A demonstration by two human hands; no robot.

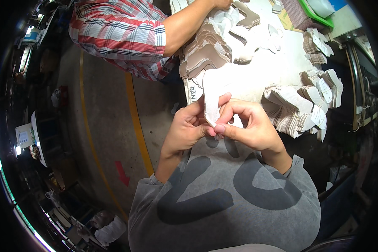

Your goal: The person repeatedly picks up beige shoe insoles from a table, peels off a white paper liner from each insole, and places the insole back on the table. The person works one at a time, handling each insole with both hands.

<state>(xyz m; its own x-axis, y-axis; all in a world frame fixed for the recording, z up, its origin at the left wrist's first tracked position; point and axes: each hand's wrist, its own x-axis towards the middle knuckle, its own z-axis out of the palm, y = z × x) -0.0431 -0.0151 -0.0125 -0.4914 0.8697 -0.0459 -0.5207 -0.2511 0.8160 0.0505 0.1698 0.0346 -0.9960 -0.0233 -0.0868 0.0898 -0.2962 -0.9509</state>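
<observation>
In front of my chest, a pale, curved, cut flat piece (212, 94) stands upright over the table's near edge, its lower end in my fingers. My left hand (188, 128) grips its left side, thumb and fingers closed on the lower part. From the right, my right hand (252, 124) pinches the bottom tip between thumb and forefinger; the two thumbs nearly meet there. Just beyond lies a layered pile of brownish cut pieces (206, 56) on the white table (277, 69). The piece's material is hard to tell under the strong light.
Bundled stacks of pale cut pieces (287, 105) with paper tags sit along the table's right side. A green tray (319, 17) is at the far right. Another person's checked sleeve (122, 33) and forearm reach over the far left side. Yellow lines (136, 126) mark the floor at left.
</observation>
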